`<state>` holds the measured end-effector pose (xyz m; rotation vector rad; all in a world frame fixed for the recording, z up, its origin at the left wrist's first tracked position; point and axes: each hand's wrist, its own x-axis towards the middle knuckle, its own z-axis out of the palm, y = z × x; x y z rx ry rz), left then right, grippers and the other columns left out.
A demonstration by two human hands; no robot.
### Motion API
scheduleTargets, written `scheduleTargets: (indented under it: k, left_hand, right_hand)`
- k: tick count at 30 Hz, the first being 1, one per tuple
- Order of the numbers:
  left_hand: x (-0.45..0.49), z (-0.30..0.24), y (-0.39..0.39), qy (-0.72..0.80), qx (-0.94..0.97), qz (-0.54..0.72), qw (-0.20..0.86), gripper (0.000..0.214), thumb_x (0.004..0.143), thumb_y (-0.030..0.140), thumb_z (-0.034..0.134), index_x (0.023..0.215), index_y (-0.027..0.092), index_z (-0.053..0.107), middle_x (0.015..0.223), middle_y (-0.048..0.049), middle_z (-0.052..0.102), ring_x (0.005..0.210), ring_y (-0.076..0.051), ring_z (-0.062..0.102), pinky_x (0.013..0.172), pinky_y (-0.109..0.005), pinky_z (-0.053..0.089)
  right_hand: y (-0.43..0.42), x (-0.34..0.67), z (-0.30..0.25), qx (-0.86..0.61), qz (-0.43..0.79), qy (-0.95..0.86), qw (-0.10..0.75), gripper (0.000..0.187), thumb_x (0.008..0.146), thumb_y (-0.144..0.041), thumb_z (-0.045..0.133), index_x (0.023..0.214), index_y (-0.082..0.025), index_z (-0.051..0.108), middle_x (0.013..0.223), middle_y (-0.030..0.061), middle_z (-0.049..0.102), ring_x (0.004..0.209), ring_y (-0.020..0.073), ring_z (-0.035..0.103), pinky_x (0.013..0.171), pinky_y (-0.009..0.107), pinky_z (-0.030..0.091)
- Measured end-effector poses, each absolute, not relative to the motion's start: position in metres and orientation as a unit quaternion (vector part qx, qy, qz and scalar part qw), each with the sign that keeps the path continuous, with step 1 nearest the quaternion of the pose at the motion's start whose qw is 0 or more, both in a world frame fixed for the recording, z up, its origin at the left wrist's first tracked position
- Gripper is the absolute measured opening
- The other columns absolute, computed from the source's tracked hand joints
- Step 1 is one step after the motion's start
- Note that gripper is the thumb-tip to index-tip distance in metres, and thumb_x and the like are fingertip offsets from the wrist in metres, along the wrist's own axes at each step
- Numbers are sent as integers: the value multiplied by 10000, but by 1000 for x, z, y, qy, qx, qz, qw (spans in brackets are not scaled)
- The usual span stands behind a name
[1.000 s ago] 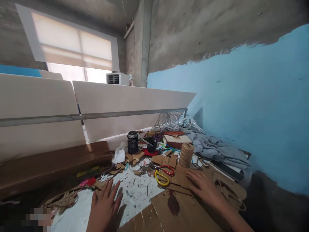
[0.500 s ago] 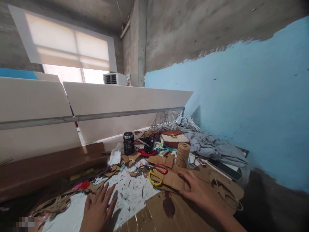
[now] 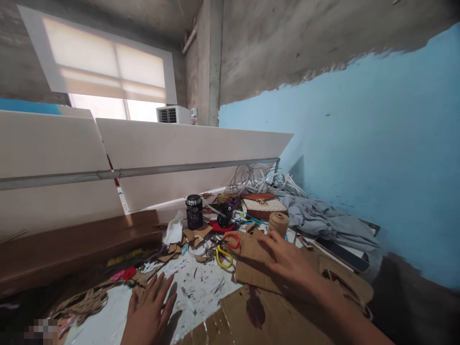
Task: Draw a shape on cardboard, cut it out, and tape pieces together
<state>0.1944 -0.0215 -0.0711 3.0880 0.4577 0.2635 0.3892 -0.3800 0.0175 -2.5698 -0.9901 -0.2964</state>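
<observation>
My left hand (image 3: 149, 314) lies flat on the paint-flecked white table top (image 3: 201, 282), fingers stretched out, holding nothing. My right hand (image 3: 287, 261) rests palm down on brown cardboard pieces (image 3: 251, 275), fingers spread and reaching toward the spool of jute twine (image 3: 278, 223) just beyond the fingertips. Red and yellow handled scissors (image 3: 224, 249) lie left of that hand. A large cardboard sheet (image 3: 258, 318) with a dark stain covers the near table.
A black jar (image 3: 194, 212), white tissue (image 3: 174, 230), a patterned purse (image 3: 264, 206), grey cloth (image 3: 323, 220) and a tangle of white cables (image 3: 258, 177) crowd the back. A long brown cardboard box (image 3: 72, 244) lies left. White panels and a metal rail (image 3: 161, 168) rise behind.
My right hand has slid forward and left over the cardboard, closer to the twine spool. The left hand has stayed flat on the table.
</observation>
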Motion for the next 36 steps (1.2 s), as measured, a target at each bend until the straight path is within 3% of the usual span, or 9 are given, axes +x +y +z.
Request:
scheduleTargets:
  k: [6,10,16,18,21,23,26,30,36]
  left_hand:
    - [198,-85,-16,135,988,80,-7,507,962,228,467,1441,320,606,1616,-66,454,1520,-327,369,1203,-657,214]
    - [201,-102,-8,136,983,125,-8,509,964,253,454,1447,308,603,1608,-81,469,1507,-335,393,1198,-666,211]
    - [205,-102,-7,129,984,125,-16,538,966,294,430,1487,255,558,1615,-99,453,1518,-333,374,1191,-648,229]
    - [204,-94,-11,124,987,99,-24,549,974,287,390,1504,253,533,1621,-96,439,1523,-329,365,1185,-655,231]
    - [204,-82,-16,127,989,66,-42,567,1009,268,277,1539,266,477,1632,-79,420,1528,-303,360,1184,-636,245]
    - [204,-80,-18,137,987,62,-48,569,1019,278,255,1548,265,464,1637,-75,416,1531,-291,356,1190,-622,244]
    - [204,-85,-16,145,985,88,-39,558,1013,289,294,1535,253,490,1632,-89,429,1525,-288,368,1194,-615,239]
    - [202,-94,-13,151,978,142,-14,532,1014,293,329,1507,276,530,1607,-95,479,1499,-292,415,1193,-621,238]
    - [198,-77,-21,139,980,139,5,492,977,258,434,1438,279,607,1594,-106,494,1484,-332,430,1179,-653,244]
  right_hand:
    - [-354,445,69,-906,-179,-359,138,567,795,-7,564,1313,-228,627,1340,141,592,1156,335,590,998,466,422]
    - [-360,464,82,-903,-208,-341,159,493,871,-51,546,1336,-200,621,1512,163,508,1372,351,467,1138,519,333]
    - [-426,404,35,-917,-83,-346,179,385,834,-159,620,1192,-229,742,1190,88,775,1093,294,718,950,402,557]
    - [-447,379,8,-920,-34,-350,173,436,790,-199,699,1219,-256,753,1266,89,769,1146,321,717,978,421,565]
    - [-469,360,-26,-937,51,-310,154,773,708,-387,840,1437,-234,630,1580,170,523,1440,423,483,1177,575,393]
    - [-475,359,-41,-947,53,-285,136,869,751,-482,813,1517,-178,538,1631,208,428,1494,427,402,1214,609,326]
    - [-479,365,-56,-945,-24,-309,104,663,893,-446,676,1468,-127,589,1535,227,550,1408,401,535,1165,600,422]
    - [-483,374,-63,-917,-102,-377,75,412,942,-325,598,1295,-161,732,1334,191,730,1228,386,694,1056,581,547]
    - [-492,378,-24,-899,-205,-386,40,403,1035,-298,410,1166,-221,782,1078,155,834,986,352,781,911,559,588]
